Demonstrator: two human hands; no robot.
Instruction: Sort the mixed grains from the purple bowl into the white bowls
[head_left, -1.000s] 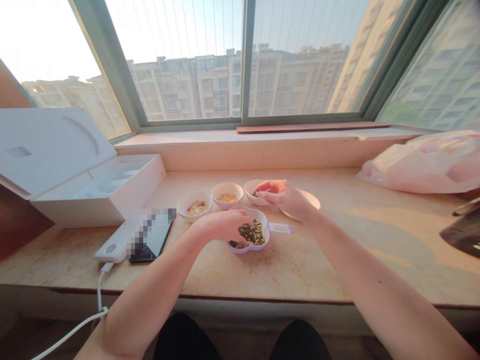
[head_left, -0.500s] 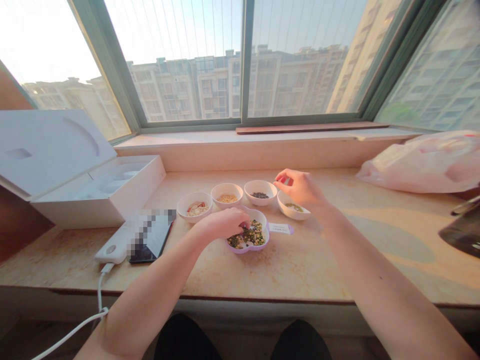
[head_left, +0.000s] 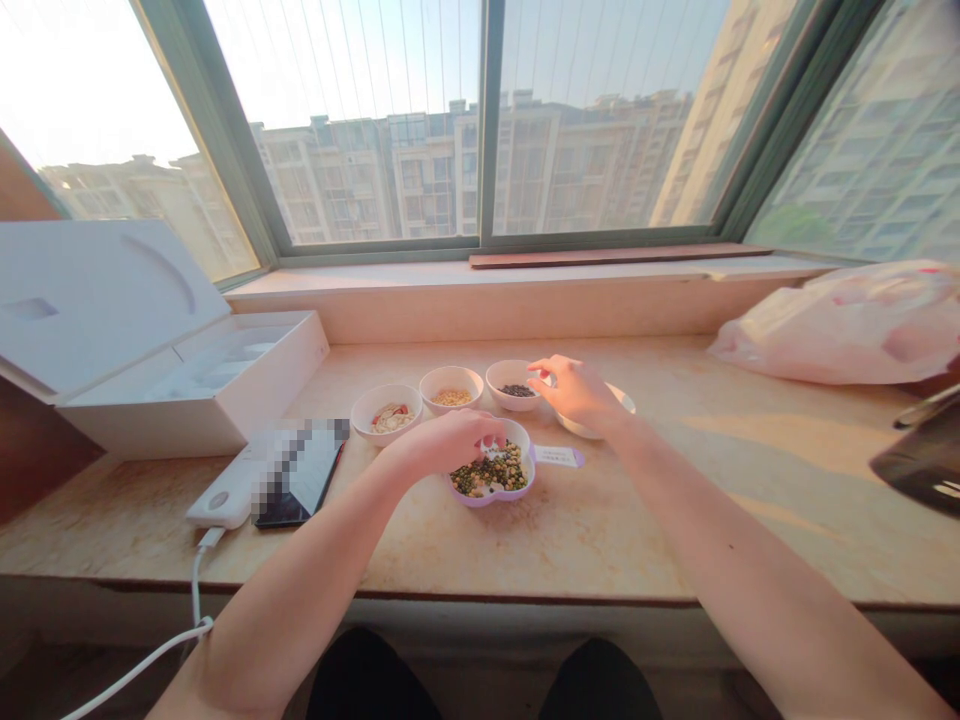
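- The open white box stands at the far left of the stone sill, its lid tipped back, set well aside from the food.
- A power bank lies just beside a phone, partly blurred out, and a white cable hangs over the sill's edge, apparently for charging.
- Three small white bowls sit in a tight arc within easy reach: shredded pale pieces with red bits, yellow grains, dark seeds.
- The left hand narrows to a pinch over the dish, fingertips down at the mix; whether it holds anything is hidden.
- The purple-rimmed dish sits centrally, directly ahead, heaped with green and dark beans and pale bits, a paper tag lying against its handle.
- The right hand hangs in a narrow pinch near the dark-seed bowl, above another white bowl; I cannot tell if it holds anything.
- A crumpled plastic bag lies far right, well apart.
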